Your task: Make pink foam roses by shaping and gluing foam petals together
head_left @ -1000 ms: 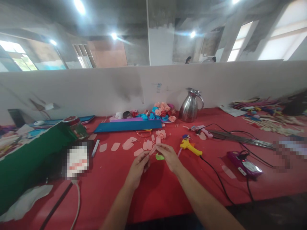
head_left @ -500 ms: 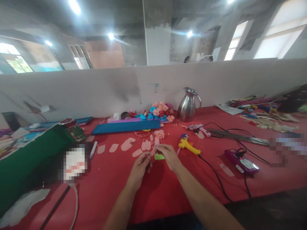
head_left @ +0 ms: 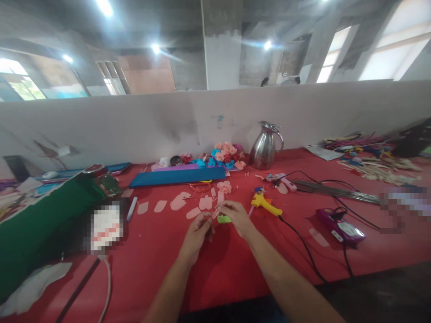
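Note:
Between my two hands is a small pink paper piece, pinched at its ends by the fingertips; its exact shape is partly hidden. My left hand is closed on its lower left side, and my right hand pinches it from the upper right. Just beneath them a light green piece lies on the red table. Several pink petal-shaped pieces are spread out to the left and beyond. A pink paper flower sits just past my right hand. To the right lies a yellow glue gun.
A blue sheet strip lies before a heap of paper flowers. A steel jug stands behind. At right are a purple power strip, cords and metal wires. A green box and a white marker are at left.
The view has shifted very slightly. Both hands stay at nearly the same place, with the pink piece still between the fingertips.

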Available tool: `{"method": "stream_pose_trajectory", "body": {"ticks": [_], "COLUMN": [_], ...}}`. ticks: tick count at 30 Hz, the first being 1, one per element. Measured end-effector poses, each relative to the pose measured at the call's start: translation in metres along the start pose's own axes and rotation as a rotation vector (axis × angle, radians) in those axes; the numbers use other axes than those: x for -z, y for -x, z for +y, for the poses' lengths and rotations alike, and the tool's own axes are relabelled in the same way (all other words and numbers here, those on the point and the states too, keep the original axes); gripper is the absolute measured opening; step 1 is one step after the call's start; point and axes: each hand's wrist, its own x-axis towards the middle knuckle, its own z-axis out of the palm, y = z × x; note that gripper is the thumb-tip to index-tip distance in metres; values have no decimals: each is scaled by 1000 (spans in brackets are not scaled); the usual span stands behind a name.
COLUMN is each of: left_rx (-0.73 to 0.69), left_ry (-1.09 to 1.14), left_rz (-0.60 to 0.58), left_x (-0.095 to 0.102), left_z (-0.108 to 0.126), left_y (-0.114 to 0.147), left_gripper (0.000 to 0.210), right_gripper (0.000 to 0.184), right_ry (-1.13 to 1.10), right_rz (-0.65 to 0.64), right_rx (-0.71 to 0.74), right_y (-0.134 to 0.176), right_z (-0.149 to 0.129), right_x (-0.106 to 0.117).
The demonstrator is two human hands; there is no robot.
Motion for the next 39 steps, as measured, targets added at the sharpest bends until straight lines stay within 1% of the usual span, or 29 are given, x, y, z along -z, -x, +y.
{"method": "stream_pose_trajectory", "body": {"ticks": [2,4,6,8,11,17,21,23,25,27,30,32,35,37,39], "left_rx": [37,56,64,96,145,195,146,128,96,39,-39,-65,-65,-78,-109], "left_ry": [45,82,71,18,-47,17,32,37,43,73,165,213,224,200,165], "left_rz": [40,117,159,115,-5,-54,-17,20,93,182,255,261,241,225,214], "left_x": [1,3,5,7,5,-4,-8,-8,-6,-3,1,3,5,7,9], "left_z": [5,10,15,19,20,19,17,15,12,8,4,2,1,-1,-3], "left_y": [0,-1,-4,-8,-10,-7,-6,-8,-11,-16,-21,-21,-20,-19,-19], "left_gripper": [28,31,31,29,27,28,23,21,21,21,21,20,19,18,18], "right_gripper": [18,19,20,20,19,18,18,19,23,25,24,19,12,11,12], "right_ry": [-8,-15,-7,-1,-8,-21,-8,-12,-35,-34,82,196,348,403,413], "right_rz": [-1,-15,-32,-50,-60,-60,-63,-39,3,19,-39,-67,-65,-59,-59], "right_rx": [-13,-43,-66,-80,-76,-87,-51,-23,-15,-28,-16,34,130,182,206], "right_y": [0,1,1,1,1,1,1,1,2,2,3,5,8,9,11], "right_z": [-2,-3,-3,-3,-3,-5,-7,-7,-5,-1,8,14,17,16,13], "right_x": [0,1,2,2,2,-1,-2,-2,-3,-4,-7,-9,-11,-11,-12]}}
